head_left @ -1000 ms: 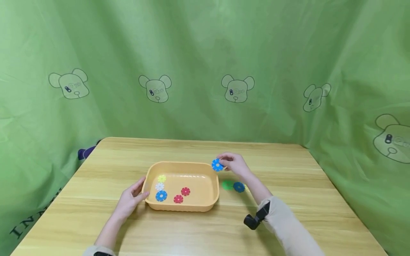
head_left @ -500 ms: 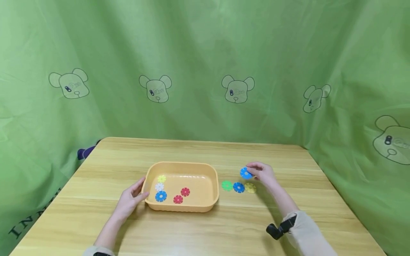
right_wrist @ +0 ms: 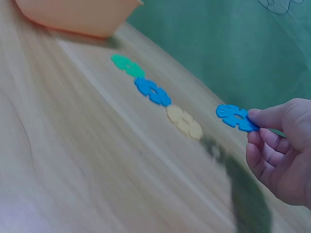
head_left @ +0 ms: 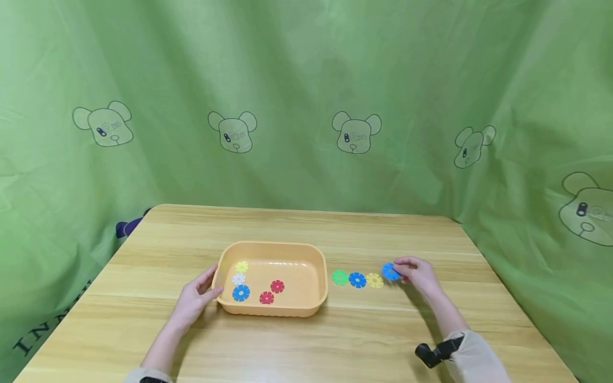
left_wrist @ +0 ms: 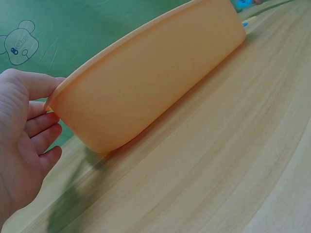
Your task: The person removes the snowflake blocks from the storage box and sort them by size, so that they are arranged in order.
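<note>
My right hand pinches a blue notched plastic disc between thumb and fingers, holding it a little above the table. Left of it, a row of discs lies flat on the wood: green, blue and yellow. My left hand grips the left rim of a pale orange plastic basin, thumb over the edge and the other fingers outside. Inside the basin lie a yellow disc, a white disc, a blue disc and two red discs.
The wooden table reaches back to a green curtain printed with bear heads. A purple object shows beyond the table's left edge.
My right hand has carried the blue disc rightward from the basin's right rim, past the row, and lowered it beside the yellow disc. The left hand and basin have stayed put.
</note>
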Demonstrator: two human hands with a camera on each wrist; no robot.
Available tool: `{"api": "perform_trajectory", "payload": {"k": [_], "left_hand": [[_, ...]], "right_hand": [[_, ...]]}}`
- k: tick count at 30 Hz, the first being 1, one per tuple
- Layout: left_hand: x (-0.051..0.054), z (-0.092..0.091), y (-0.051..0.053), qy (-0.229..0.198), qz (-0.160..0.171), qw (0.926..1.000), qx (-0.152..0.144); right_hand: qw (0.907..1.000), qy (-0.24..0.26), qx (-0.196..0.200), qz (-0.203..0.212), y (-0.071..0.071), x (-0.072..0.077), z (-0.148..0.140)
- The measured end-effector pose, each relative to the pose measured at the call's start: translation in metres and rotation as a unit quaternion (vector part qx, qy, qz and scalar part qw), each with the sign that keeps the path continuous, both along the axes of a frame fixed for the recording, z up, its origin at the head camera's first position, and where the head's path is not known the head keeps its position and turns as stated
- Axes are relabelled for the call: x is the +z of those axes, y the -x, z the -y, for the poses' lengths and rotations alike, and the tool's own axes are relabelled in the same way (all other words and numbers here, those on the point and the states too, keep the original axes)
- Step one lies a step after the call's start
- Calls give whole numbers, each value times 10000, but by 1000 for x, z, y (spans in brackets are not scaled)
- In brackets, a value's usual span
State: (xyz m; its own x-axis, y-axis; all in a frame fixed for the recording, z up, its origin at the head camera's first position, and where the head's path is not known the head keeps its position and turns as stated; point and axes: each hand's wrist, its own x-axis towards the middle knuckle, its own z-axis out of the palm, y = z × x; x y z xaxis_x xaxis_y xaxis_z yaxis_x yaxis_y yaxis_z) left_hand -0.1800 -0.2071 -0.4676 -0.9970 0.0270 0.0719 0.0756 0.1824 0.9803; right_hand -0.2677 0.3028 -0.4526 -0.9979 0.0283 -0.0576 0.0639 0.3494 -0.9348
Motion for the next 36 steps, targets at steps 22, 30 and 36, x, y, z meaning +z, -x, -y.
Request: {"api": "perform_trajectory", "payload": {"k": [22,30,36], "left_hand": [[2,0,-2,86,-12,10000,-18],[2,0,-2,160,-42,9999,-31],[1,0,-2,200,-49,9998,-32]], "right_hand": [[9872,-1564,155,275,-2,-11,-7],[9847,-1733,145,137,-2,-13,-7],[9868,-1607,119,178,-4,-14,-9]]}}
